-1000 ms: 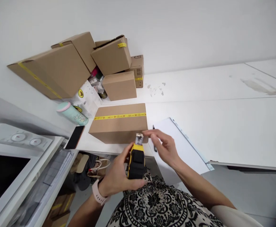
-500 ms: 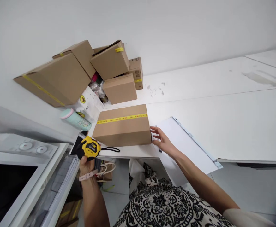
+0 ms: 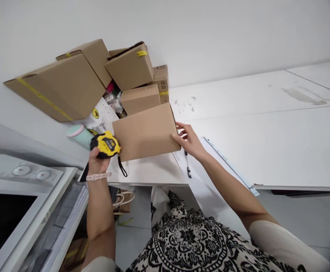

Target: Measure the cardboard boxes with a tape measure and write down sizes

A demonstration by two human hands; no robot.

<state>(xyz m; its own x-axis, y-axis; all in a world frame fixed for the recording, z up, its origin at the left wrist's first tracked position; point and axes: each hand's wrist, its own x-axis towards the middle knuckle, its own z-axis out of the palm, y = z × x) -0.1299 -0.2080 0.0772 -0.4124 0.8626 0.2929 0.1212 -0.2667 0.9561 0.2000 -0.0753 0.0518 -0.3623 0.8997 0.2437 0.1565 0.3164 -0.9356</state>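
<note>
A brown cardboard box (image 3: 146, 134) is tilted up above the white table, its plain side facing me. My right hand (image 3: 190, 139) grips its right end, thumb on the front face and fingers round the edge. At the box's left end, my left hand (image 3: 98, 158) is closed on a yellow and black tape measure (image 3: 107, 144), which touches or nearly touches the box. The fingers behind the tape measure are hidden. A black wrist strap hangs from the tool. Right of the box, a pen (image 3: 188, 170) lies on white paper (image 3: 207, 177).
More cardboard boxes (image 3: 60, 87) stand at the back left against the wall. A mint bottle (image 3: 81, 136) lies beside my left hand. A long ruler (image 3: 230, 166) rests on the paper. A white appliance (image 3: 12, 219) is at the lower left.
The box has been lifted and tipped, so its taped top no longer shows. My right hand now grips its end. My left hand and the tape measure have moved up and slightly left.
</note>
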